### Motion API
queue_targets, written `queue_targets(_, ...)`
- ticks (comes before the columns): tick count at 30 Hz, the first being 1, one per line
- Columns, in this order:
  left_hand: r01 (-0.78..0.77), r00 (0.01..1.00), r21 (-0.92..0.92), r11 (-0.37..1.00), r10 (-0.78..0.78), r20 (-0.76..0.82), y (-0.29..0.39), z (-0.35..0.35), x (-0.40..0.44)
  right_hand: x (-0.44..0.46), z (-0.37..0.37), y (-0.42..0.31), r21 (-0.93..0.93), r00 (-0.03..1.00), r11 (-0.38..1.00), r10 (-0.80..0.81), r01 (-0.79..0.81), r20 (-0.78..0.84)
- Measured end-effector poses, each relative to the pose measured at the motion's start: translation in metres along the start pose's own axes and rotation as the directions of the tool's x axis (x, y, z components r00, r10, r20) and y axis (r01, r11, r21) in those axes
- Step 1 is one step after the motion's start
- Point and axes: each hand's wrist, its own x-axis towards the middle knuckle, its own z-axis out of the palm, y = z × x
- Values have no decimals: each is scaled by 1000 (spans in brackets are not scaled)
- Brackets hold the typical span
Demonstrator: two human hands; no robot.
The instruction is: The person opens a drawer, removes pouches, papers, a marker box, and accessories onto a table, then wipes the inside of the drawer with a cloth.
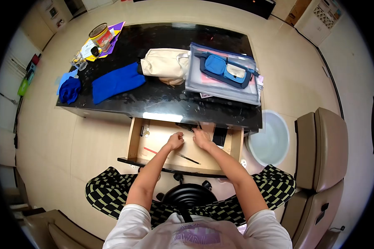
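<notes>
Both my hands are inside a pulled-out wooden drawer (162, 128) under the black table. My left hand (175, 141) hovers over the middle of the drawer with its fingers curled in; what they hold, if anything, is too small to make out. My right hand (201, 138) reaches toward the back, its fingers closed at some dark thin items (188, 126) partly hidden under the tabletop. A black pen (189, 158) and a red stick-like thing (150, 150) lie on the drawer floor. A black flat object (219, 136) sits at the right, a small clear item (145, 129) at the left.
On the black tabletop (162, 35) are blue cloths (117, 83), a cream pouch (164, 63), a mesh zip bag (195, 81) with a blue case (225, 69) on it, and a tub (102, 36). A basin (269, 139) stands right, near a brown sofa (320, 153).
</notes>
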Motion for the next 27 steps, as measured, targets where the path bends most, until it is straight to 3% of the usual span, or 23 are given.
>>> queue_targets(1, 6, 1000, -3, 1000, -6, -5, -10, 7, 9, 11, 8, 2, 47, 997, 999, 31, -28, -70)
queue_targets(2, 43, 996, -122, 992, -52, -74, -19, 15, 20, 20, 17, 5, 97, 989, 994, 66, -53, -135)
queue_targets(4, 68, 979, -341, 938, -128, -159, -41, 32, 40, 33, 21, 6, 94, 992, 991, 102, -95, -80)
queue_targets(5, 73, 979, -343, 936, -134, -157, -49, 37, 46, 38, 22, 7, 86, 989, 986, 143, -140, -32)
queue_targets(7, 124, 955, -458, 881, -231, -186, -39, 39, 44, 45, 32, 11, 62, 984, 987, 152, -146, -96)
queue_targets(8, 128, 955, -460, 879, -234, -181, -34, 40, 43, 47, 37, 13, 40, 974, 988, 155, -150, -167)
queue_targets(10, 212, 937, -687, 695, -345, -61, -13, 30, 37, 50, 36, 13, 48, 974, 987, 160, -154, -163)
queue_targets(17, 261, 880, -813, 521, -474, -21, 25, 14, 26, 53, 40, 12, 104, 967, 966, 244, -236, -70)
queue_targets(19, 257, 860, -863, 435, -511, -2, 24, 15, 25, 51, 47, 7, 139, 954, 959, 267, -249, -137)
queue_targets(23, 240, 846, -872, 426, -532, -27, 9, 22, 30, 40, 55, 3, 262, 928, 939, 286, -221, -240)
queue_targets(24, 252, 853, -834, 491, -520, -49, 5, 24, 31, 39, 57, 3, 263, 928, 940, 285, -220, -241)
queue_targets(26, 261, 861, -789, 556, -504, -70, -3, 25, 32, 38, 62, 2, 486, 876, 816, 446, -314, -183)
queue_targets(27, 269, 874, -772, 576, -483, -56, -7, 24, 32, 37, 64, 1, 487, 875, 815, 447, -313, -187)
